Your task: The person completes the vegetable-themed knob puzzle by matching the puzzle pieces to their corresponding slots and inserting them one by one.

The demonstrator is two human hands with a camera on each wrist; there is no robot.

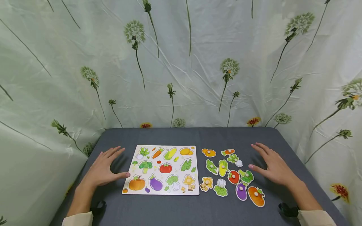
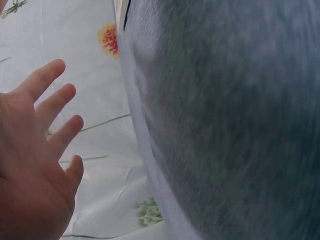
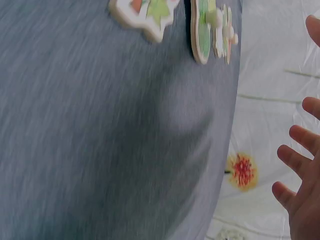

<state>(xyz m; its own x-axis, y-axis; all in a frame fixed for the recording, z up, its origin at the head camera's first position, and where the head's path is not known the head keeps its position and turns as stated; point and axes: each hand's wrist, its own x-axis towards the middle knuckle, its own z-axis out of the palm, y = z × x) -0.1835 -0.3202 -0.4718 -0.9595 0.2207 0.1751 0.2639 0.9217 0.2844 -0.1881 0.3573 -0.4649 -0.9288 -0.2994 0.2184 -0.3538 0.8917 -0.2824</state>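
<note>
Left hand (image 1: 102, 169) and right hand (image 1: 275, 165) spread, empty; left thumb (image 1: 120, 176), perhaps touching the board (image 1: 155, 170) left of centre, could nudge it askew.

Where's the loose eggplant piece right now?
In the head view, the eggplant piece lies right of the board, between the cabbage piece and pumpkin piece.

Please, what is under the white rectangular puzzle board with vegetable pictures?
The dark grey tabletop shows around the white rectangular puzzle board; whatever lies directly beneath it is covered, so unseen.
</note>
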